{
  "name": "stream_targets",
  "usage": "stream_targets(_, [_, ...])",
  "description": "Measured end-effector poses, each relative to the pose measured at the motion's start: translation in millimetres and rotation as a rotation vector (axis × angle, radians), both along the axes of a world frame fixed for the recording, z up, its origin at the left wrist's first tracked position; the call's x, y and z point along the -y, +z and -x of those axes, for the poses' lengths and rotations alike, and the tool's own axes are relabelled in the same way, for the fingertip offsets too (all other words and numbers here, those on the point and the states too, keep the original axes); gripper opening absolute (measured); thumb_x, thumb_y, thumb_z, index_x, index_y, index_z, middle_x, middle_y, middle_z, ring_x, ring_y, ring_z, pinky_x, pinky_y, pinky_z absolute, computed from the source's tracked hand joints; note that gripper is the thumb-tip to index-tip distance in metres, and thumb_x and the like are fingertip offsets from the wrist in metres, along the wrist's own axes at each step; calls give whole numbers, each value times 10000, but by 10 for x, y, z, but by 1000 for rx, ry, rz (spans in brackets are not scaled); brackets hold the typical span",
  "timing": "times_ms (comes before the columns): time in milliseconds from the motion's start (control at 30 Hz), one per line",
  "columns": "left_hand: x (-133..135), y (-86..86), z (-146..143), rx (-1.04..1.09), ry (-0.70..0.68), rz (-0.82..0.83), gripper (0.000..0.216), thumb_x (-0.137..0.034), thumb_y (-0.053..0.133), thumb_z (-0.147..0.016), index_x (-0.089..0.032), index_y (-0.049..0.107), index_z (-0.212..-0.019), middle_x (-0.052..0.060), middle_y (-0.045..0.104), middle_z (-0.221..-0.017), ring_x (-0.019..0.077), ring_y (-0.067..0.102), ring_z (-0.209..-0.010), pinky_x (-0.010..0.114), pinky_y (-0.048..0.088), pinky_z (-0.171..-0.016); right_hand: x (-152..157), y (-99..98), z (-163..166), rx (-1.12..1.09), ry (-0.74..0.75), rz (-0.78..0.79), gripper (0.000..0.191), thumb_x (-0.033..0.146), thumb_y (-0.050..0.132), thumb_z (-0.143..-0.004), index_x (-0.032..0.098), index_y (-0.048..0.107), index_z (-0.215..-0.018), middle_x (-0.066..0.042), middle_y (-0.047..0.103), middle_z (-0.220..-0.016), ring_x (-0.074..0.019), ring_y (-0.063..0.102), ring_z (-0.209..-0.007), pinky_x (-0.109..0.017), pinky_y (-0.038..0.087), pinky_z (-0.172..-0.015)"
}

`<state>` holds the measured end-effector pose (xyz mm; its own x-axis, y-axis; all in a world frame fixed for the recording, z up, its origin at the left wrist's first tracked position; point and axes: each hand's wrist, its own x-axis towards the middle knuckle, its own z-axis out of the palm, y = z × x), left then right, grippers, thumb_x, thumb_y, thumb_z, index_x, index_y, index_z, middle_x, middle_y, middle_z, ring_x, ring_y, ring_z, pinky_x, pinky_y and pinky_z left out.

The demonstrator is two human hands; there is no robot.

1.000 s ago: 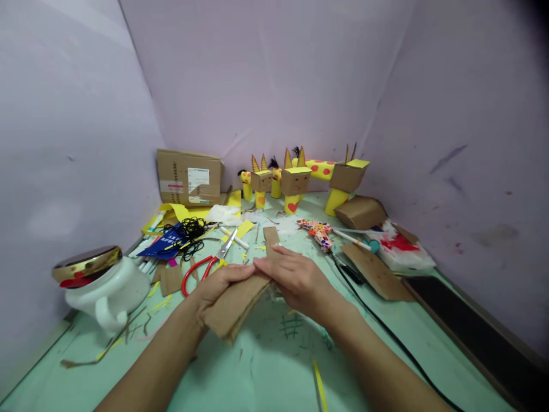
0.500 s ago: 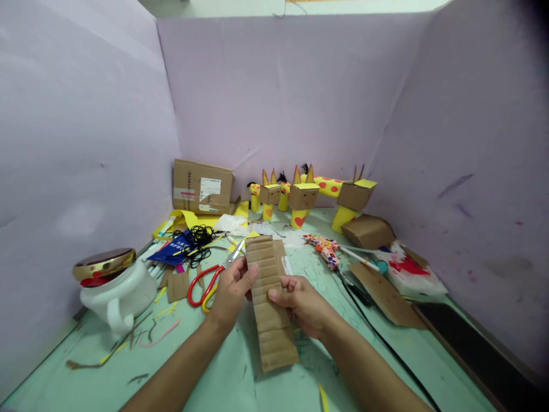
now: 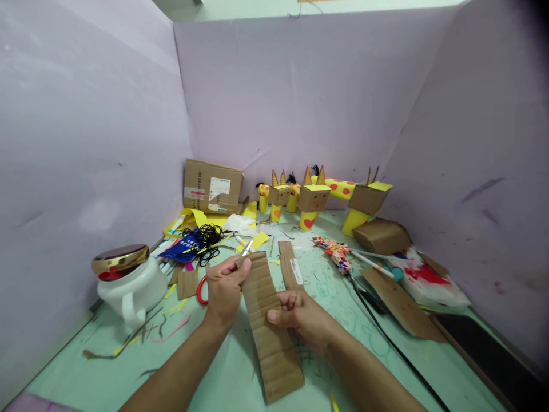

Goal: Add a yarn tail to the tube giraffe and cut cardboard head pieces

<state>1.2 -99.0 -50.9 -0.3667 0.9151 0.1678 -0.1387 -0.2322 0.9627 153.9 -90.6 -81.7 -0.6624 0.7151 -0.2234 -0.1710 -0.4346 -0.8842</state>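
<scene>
1 cardbd strip (image 3: 271,342) under R thumb (image 3: 277,318)

Here's the brown cardboard strip (image 3: 270,326), long and ridged with crosswise creases, slanting far end leftward, well right of the white pot (image 3: 143,286)!

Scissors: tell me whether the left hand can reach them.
Probably yes: the scissors lie right by the left hand, partly hidden behind it, though it would first have to let go of the cardboard.

The cardboard strip (image 3: 273,346) is brown, the scissors handle (image 3: 199,290) red, the glue gun (image 3: 332,249) multicoloured and patterned.
</scene>
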Motion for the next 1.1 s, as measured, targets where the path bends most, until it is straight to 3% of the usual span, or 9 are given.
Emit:
stream_targets(200, [-55, 52, 51, 25, -122, 62, 231, -358, 719, -599, -132, 680, -566, -13, 544, -493, 115, 459, -497, 235, 385, -508, 13, 45, -6, 8, -33, 15, 309, 292, 816, -504, 109, 718, -733, -43, 685, -635, -153, 619, -618, -283, 464, -649])
stream_targets(467, [-179, -11, 144, 79, -72, 163, 286, -336, 717, -605, -173, 558, -432, -58, 410, -359, 80, 342, -353, 203, 237, -348, 36, 70, 1, 59, -67, 73, 320, 293, 826, -451, 109, 697, -679, -36, 686, -660, -142, 606, -595, -278, 460, -625])
stream_targets(600, [-165, -55, 71, 142, -212, 281, 295, -420, 701, -622, -150, 609, -550, -18, 532, -424, 111, 446, -364, 210, 312, -341, 21, 130, -9, 34, -143, 85, 287, 274, 800, -460, 118, 693, -675, -29, 682, -642, -149, 607, -607, -286, 463, -641])
stream_targets(767, [-78, -103, -134, 190, -327, 316, 352, -195, 819, -462, -104, 674, -769, 53, 695, -636, 187, 622, -563, 273, 482, -525, -13, 175, -26, 58, -254, 57, 292, 277, 786, -450, 113, 692, -672, -23, 662, -600, -148, 591, -596, -296, 460, -655])
stream_targets(833, [-83, -113, -147, 218, -331, 309, 369, -200, 822, -456, -103, 668, -777, 64, 708, -657, 209, 642, -599, 314, 511, -588, -16, 177, -33, 93, -251, 21, 325, 293, 785, -448, 113, 693, -703, -28, 662, -631, -156, 592, -625, -291, 458, -642])
stream_targets(933, [-126, -106, -75, 257, -293, 265, 365, -225, 825, -464, -130, 648, -769, 31, 706, -655, 194, 643, -595, 326, 531, -624, -8, 169, -46, 176, -133, -99, 356, 263, 775, -440, 113, 682, -750, -33, 657, -695, -164, 585, -658, -283, 456, -628])
stream_targets(1000, [-149, -89, -9, 275, -261, 233, 369, -229, 820, -479, -155, 638, -792, 3, 701, -661, 188, 648, -613, 328, 541, -649, 2, 161, -46, 252, -76, -206, 265, 218, 726, -478, 123, 652, -714, -11, 623, -662, -148, 556, -621, -262, 442, -587])
stream_targets(1100, [-158, -64, 45, 340, -252, 209, 392, -173, 797, -502, -172, 638, -860, 1, 700, -685, 203, 662, -665, 352, 552, -696, 18, 160, -34, 339, -109, -351, 73, 175, 603, -547, 149, 560, -600, 32, 524, -573, -106, 472, -545, -210, 368, -493])
